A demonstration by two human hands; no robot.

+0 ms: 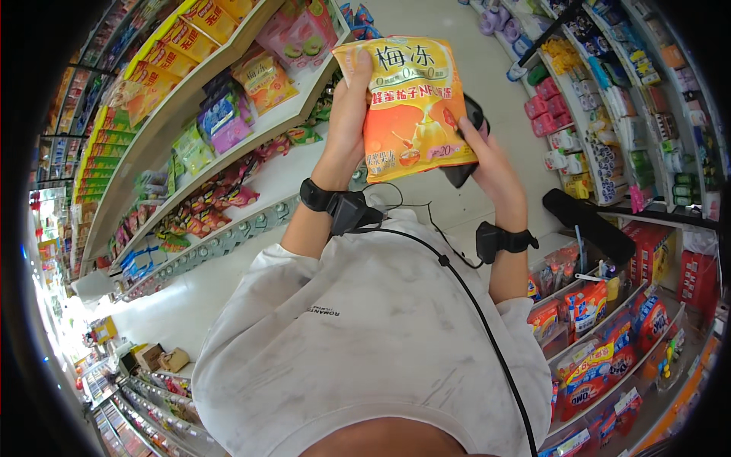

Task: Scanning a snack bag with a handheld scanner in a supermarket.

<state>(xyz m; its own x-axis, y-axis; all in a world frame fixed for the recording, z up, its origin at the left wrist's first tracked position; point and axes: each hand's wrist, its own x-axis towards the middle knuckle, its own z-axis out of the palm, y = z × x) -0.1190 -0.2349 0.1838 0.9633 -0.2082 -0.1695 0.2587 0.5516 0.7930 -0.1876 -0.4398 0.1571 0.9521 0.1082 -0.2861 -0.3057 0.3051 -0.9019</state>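
A yellow-and-orange bag (415, 99) sits near twelve o'clock, between both hands. The left hand (350, 122) grips its ten-o'clock edge; the right hand (496, 167) grasps its four-o'clock edge, a partly hidden black object (475, 114) behind.

Bright lt | blown glare far L | edges warped, blk vign.

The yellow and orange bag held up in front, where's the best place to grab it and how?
Probably pinch the yellow-orange bag by its side edges, coming in from left and right, thumbs in front: its face is broad and its edges look thin. The left grip is on the upper left edge, the right grip on the lower right.
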